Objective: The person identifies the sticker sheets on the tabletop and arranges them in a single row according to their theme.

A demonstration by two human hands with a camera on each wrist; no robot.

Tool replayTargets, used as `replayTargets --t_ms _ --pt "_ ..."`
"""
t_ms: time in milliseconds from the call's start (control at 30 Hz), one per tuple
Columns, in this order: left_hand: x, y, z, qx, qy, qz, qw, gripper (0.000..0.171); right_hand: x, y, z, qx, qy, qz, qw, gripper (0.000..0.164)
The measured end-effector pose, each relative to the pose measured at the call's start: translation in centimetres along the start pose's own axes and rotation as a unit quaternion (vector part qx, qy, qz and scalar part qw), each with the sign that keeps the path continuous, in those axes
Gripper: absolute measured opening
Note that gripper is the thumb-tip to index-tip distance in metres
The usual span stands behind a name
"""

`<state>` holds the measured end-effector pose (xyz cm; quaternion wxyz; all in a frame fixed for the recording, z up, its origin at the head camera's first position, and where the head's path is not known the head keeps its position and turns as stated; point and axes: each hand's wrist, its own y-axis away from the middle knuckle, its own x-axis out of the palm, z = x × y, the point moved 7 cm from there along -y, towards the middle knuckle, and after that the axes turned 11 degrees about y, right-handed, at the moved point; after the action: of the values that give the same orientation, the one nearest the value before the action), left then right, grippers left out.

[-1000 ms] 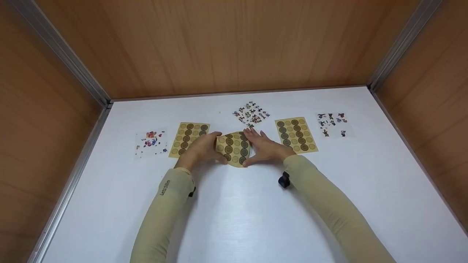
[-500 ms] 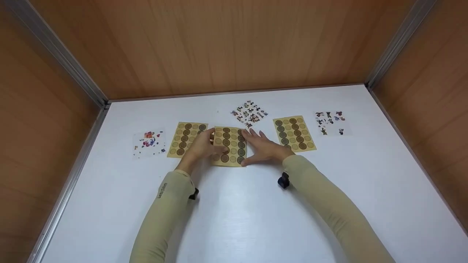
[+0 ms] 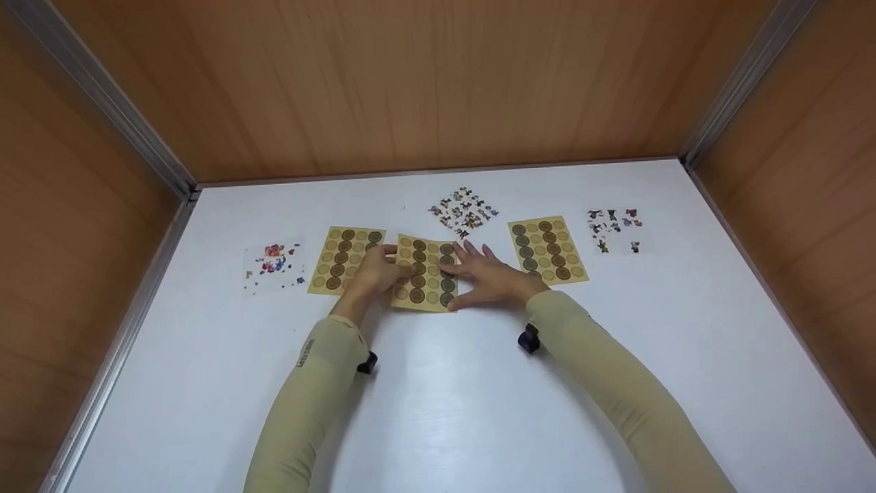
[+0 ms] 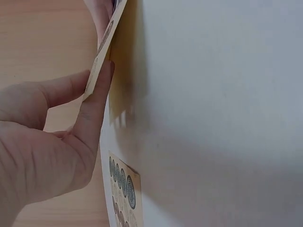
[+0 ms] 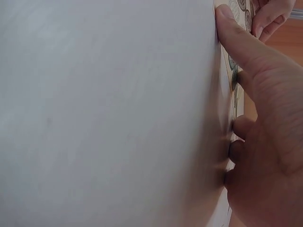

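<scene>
A kraft-coloured sticker sheet (image 3: 426,282) printed with rows of round light and dark seals lies between the two hands in the head view. Its left edge is lifted off the table. My left hand (image 3: 375,271) pinches that edge, thumb above and fingers beneath, as the left wrist view shows with the hand (image 4: 52,127) and the raised sheet (image 4: 100,64). On the sheet's right side rests my right hand (image 3: 494,278), fingers spread, thumb at the near corner and a fingertip on the dark seals. In the right wrist view the right hand (image 5: 272,99) stays low along the tabletop.
Similar seal sheets lie left (image 3: 330,263) and right (image 3: 549,250). Behind the hands is a diamond-turned clear sheet (image 3: 464,211) of small stickers. Other clear sticker sheets lie far left (image 3: 274,263) and far right (image 3: 616,229). Wooden panels (image 3: 438,89) wall the white table (image 3: 438,411).
The middle sheet was bowed between both hands, then flattened. Its left edge is now raised in the left hand's pinch. A right fingertip has moved onto the sheet.
</scene>
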<state>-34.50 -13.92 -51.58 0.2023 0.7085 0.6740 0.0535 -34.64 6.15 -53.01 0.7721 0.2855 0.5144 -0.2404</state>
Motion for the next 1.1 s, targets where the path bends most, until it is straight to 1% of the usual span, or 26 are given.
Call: replayTargets --t_ms 167,300,400,533,633,767,867,933,967,1000,1033,1100 --pt "0.0 0.0 0.4 -0.004 0.000 -0.005 1.0000 0.061 0.3 0.0 -0.1 0.006 0.003 0.005 1.000 0.090" --pt "-0.2 0.0 0.5 -0.006 0.001 -0.010 0.9999 0.055 0.3 0.0 0.1 0.008 -0.003 0.012 1.000 0.090" --pt "-0.4 -0.1 0.3 0.000 0.003 -0.012 0.9999 0.050 0.2 0.1 0.2 0.004 -0.006 0.011 1.000 0.090" --pt "-0.4 -0.2 0.3 0.006 0.015 -0.002 0.9999 0.043 0.2 0.3 0.2 -0.003 -0.003 0.008 1.000 0.090" --pt "-0.4 -0.2 0.3 0.004 0.015 0.006 0.9999 0.039 0.2 0.5 0.2 -0.002 -0.008 0.009 1.000 0.089" --pt "-0.5 0.0 0.4 0.003 0.010 0.008 0.9999 0.036 0.1 1.0 0.3 0.004 -0.038 -0.002 0.999 0.098" --pt "-0.5 0.1 0.3 0.009 0.013 0.010 0.9998 0.034 -0.2 1.3 0.2 0.012 -0.087 -0.024 0.996 0.109" --pt "-0.6 0.1 0.3 0.011 0.021 0.012 0.9997 0.033 -0.6 1.5 -0.2 0.030 -0.135 -0.049 0.989 0.112" --pt "-0.6 0.1 0.3 0.013 0.026 0.013 0.9995 0.033 -0.9 1.5 -0.5 0.039 -0.168 -0.064 0.983 0.113" --pt "-0.6 0.1 0.3 0.015 0.034 0.015 0.9992 0.032 -1.3 1.5 -0.8 0.046 -0.211 -0.081 0.973 0.112" --pt "-0.7 0.1 0.2 0.015 0.044 0.018 0.9987 0.032 -1.6 1.5 -1.2 0.055 -0.257 -0.098 0.960 0.111" --pt "-0.6 0.2 0.1 0.012 0.066 0.023 0.9975 0.031 -2.0 1.5 -1.8 0.066 -0.346 -0.127 0.927 0.107"
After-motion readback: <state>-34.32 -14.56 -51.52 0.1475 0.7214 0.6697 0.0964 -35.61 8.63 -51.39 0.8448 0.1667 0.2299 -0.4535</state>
